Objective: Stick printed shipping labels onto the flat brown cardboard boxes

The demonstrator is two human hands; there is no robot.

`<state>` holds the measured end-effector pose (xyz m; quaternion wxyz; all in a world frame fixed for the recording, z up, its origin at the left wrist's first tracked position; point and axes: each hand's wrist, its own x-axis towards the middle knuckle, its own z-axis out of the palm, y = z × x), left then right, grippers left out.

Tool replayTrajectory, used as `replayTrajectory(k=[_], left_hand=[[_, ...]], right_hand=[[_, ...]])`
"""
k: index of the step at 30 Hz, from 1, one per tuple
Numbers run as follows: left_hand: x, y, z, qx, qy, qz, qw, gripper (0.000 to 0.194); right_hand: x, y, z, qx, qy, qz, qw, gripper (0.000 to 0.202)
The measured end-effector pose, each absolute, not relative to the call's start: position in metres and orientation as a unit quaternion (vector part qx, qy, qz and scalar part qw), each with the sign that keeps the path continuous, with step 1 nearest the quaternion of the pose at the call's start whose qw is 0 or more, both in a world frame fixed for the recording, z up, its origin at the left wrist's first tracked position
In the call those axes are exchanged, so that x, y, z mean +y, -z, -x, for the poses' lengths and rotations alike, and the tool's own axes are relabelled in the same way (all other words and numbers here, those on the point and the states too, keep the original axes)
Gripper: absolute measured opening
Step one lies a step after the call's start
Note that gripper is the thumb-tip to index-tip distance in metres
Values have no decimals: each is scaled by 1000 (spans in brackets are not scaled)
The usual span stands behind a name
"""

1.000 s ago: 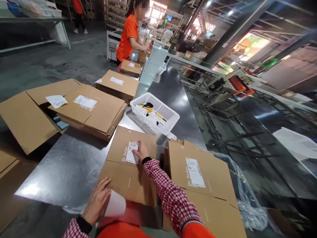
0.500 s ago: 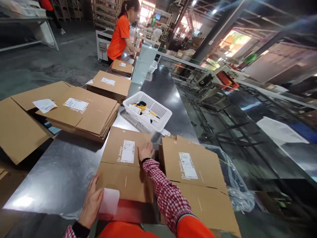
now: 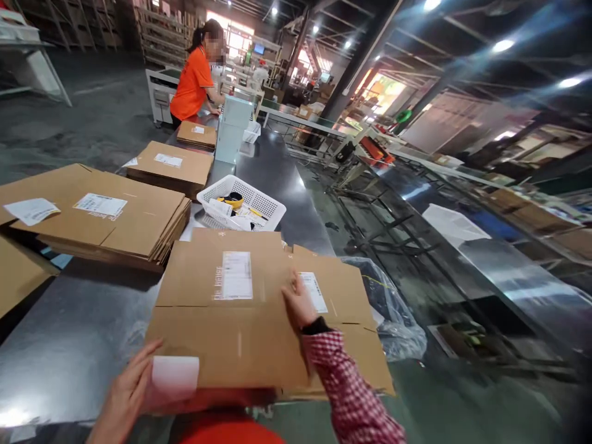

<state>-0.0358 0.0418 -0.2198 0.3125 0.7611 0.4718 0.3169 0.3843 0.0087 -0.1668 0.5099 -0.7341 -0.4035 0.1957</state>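
Note:
A flattened cardboard box [image 3: 268, 333] with printed lettering and a white shipping label [image 3: 237, 275] lies in front of me, tilted and overlapping the stack of flattened boxes [image 3: 345, 290] on its right. My right hand [image 3: 300, 299] has its fingers closed around the right edge of this box. At its lower left edge, my left hand [image 3: 124, 391] pinches a white paper label [image 3: 176, 374] by the thumb; the fingertips are next to the cardboard. Whether the left hand also grips the cardboard I cannot tell.
More flattened boxes [image 3: 134, 216] are piled on the left of the metal table [image 3: 87, 333]. A white basket [image 3: 268, 203] holds a tape roll and a yellow pen. Clear plastic wrap [image 3: 402, 327] hangs at the right edge. A person in an orange shirt [image 3: 192, 86] works farther back.
The flattened box has shifted right and come up toward me, now covering part of the right stack. My right hand moved from its top to its right edge. The view has turned right.

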Motion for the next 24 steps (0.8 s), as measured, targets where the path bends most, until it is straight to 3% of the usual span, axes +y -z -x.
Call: replayTrajectory(k=[4,7,10,12,14,15,17,20,22,24], left_hand=[[12,140,20,424,-356,-780,290,36],[-6,100,11,440,-390,-762,271,36],[-16,75,2,452,-391,-754,272,38],[-16,64,-2,461,-389,-751,268,40],[-8,58,0,486,-384,-741,260,42],[-2,57,3,503,-374,-736,256,44],[11,63,13,548,-360,-721,224,49],[22,84,28,597,-380,-687,166,62],[20,101,30,571,-373,-698,216,64],[13,117,25,522,-340,-719,309,54]], right_hand=[[-69,116,-503,-365,-280,753,471,76],[-78,102,-529,-324,-202,827,412,88],[-56,105,-451,-406,-184,786,429,92],[-43,110,-360,-543,-371,600,456,89],[-36,116,-271,-622,-520,425,402,89],[-35,120,-235,-625,-569,378,379,74],[-33,129,-189,-598,-612,362,370,47],[-28,144,-174,-562,-597,416,393,33],[-24,150,-179,-561,-598,418,390,29],[-20,153,-182,-565,-606,410,381,27]])
